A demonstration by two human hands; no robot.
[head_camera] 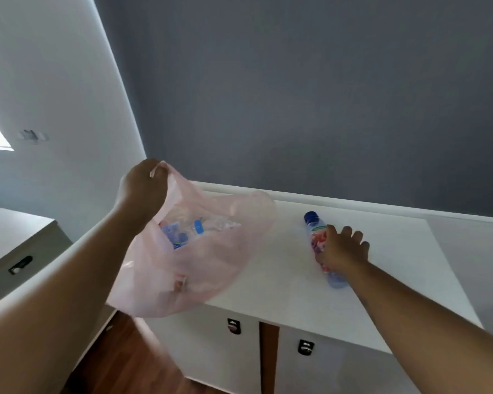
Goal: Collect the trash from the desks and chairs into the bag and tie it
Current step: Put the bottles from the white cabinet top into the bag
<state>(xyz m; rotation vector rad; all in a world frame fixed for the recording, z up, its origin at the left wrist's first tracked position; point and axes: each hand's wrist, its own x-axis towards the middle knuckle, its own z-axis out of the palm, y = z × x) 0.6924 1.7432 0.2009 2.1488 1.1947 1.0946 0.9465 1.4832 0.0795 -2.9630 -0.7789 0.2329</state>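
A thin pink plastic bag [208, 268] hangs open over the left end of the white desk [382, 251]. My left hand [143, 189] grips its handle at the top. Inside the bag lie several crushed clear bottles with blue caps. A plastic bottle [315, 234] with a dark blue cap and a pink label lies on its side on the desk. My right hand [342, 248] lies over the bottle's middle with the fingers spread, the thumb against the label. The bottle's lower half is partly hidden by the hand.
The desk stands against a grey wall, with a raised white ledge [353, 200] along its back. Two white drawer fronts with dark handles [234, 327] sit below the desk edge. Another white unit [17, 237] stands at the left. Wooden floor [131, 365] shows below.
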